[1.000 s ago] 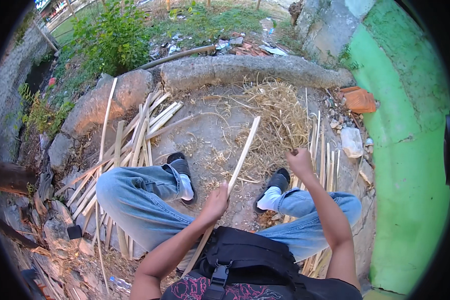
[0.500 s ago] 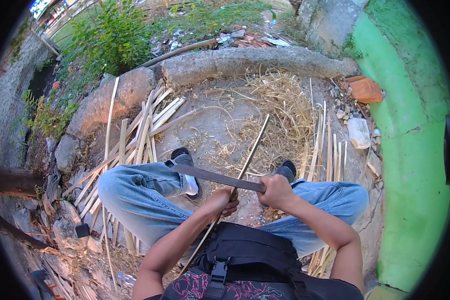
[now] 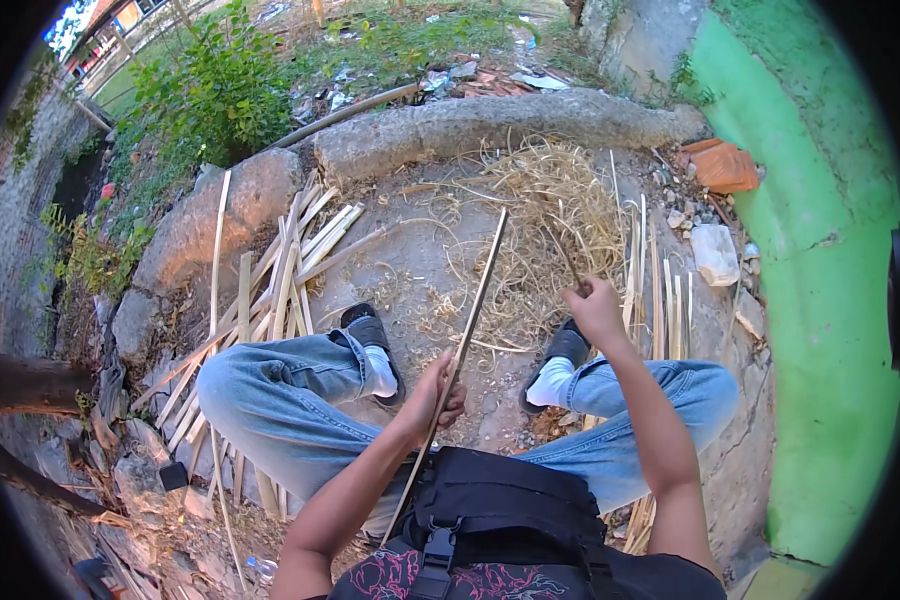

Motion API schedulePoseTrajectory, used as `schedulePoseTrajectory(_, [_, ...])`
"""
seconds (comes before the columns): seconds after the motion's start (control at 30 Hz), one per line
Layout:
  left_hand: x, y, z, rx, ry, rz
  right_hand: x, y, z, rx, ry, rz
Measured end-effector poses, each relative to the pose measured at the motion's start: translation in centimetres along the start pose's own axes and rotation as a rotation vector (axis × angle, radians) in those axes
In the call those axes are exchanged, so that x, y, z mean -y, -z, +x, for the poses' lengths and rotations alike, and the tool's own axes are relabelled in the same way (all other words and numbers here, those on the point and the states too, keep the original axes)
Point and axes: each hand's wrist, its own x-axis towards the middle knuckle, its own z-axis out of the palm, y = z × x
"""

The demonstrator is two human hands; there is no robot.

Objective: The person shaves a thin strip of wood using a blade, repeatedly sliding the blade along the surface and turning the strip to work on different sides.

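Away from the strip and out to the right has gone the right hand [image 3: 600, 312], whose blade [image 3: 566, 258] lay across the wood half a second ago; the blade now points forward, thin and nearly edge-on, its tip over the shavings. Those fingers are curled round its near end, and the grip itself is hidden. Fingers of the left hand [image 3: 434, 402] are closed round the slim, straight strip [image 3: 482, 293], which slants from beside the black bag [image 3: 505, 500] at the lap up between the feet, one long edge dark. Dry, pale, curly shavings [image 3: 545, 185] make a springy tangle beyond the hands.

Bare, gritty ground [image 3: 395, 265] lies between the sandals, leaving room around the strip's upper half; blue jeans [image 3: 275, 395] bound it on both sides. Flat, split strips [image 3: 288, 262] are piled crosswise at left, while narrower ones [image 3: 657, 300] lie roughly parallel at right. Past them sit a rough white block [image 3: 715, 255], an orange bag [image 3: 723, 167] and the smooth green wall [image 3: 830, 330]; a rounded stone kerb [image 3: 510, 125] closes the far side.
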Motion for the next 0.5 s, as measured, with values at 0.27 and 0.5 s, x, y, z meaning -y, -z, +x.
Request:
schedulePoseTrajectory(0.27, [-0.2, 0.8, -1.4, -0.047, -0.175, 0.183, 3.4, -0.2, -3.2, 0.133, 0.125, -0.079])
schedulePoseTrajectory(0.5, [0.7, -0.6, -1.0, -0.184, -0.167, 0.571, 4.7, -2.5, -8.4, 0.379, 0.374, -0.175])
